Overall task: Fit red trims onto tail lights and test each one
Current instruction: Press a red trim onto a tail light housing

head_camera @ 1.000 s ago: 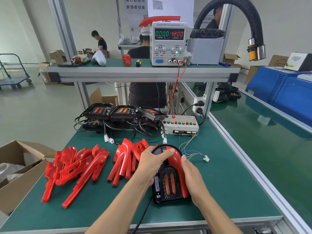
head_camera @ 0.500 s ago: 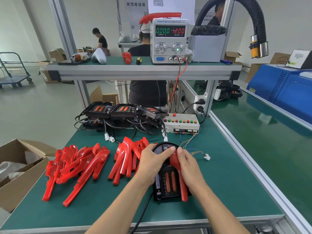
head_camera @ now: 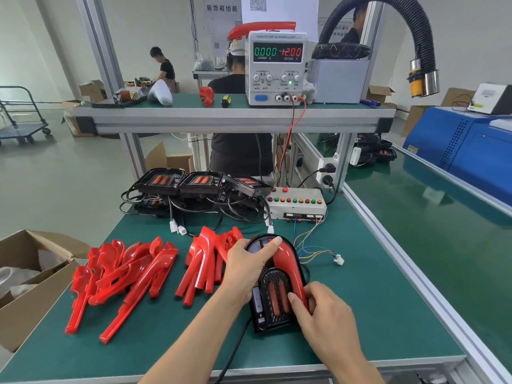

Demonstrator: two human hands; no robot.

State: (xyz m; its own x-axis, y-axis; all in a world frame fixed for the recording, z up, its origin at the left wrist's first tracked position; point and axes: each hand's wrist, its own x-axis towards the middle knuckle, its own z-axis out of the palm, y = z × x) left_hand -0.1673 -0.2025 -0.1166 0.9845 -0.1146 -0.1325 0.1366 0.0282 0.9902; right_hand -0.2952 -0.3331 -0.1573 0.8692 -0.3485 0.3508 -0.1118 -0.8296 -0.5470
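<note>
Right hand has slid down from the top of the red trim to its lower leg, fingers curled, pinching it against the tail light. Left hand stays draped over the light's upper left, thumb flat on the trim's arch. Light sits on the green bench, near front edge. Loose trims piled to the left. Further back: more tail lights, button box. Power supply on the shelf reads 0.000 A, 12.00 V.
</note>
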